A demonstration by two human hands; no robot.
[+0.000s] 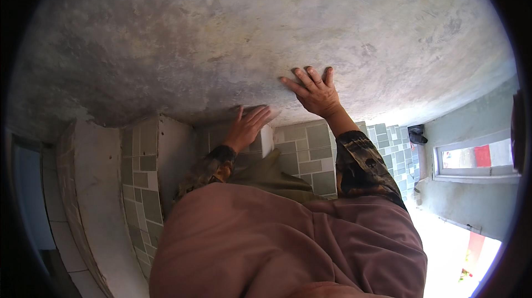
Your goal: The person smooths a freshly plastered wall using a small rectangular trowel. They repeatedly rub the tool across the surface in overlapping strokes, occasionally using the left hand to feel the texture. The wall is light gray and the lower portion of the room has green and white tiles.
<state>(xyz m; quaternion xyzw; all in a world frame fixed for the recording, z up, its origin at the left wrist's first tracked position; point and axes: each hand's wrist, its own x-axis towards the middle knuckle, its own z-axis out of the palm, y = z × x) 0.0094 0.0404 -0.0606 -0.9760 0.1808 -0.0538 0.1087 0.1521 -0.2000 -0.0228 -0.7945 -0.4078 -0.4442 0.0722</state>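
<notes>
A worn grey plaster wall [221,32] with dark blotches fills the upper part of the head view. My right hand [318,95] lies against it with fingers spread, holding nothing. Lower and to the left, my left hand [249,127] is stretched out at the wall's lower edge, its fingers straight and nothing in them. Whether its palm touches the wall is hard to tell. Patterned dark sleeves cover both forearms, and a dusty pink garment [249,237] covers my front. Part of an olive green cloth [277,179] shows below my hands.
Tiled steps [145,179] in green and white run down the left side, with plain pale faces [98,187] between them. More tiles [388,140] lie to the right. A white-framed window [474,159] and a bright opening are at the far right, near a dark object [417,134].
</notes>
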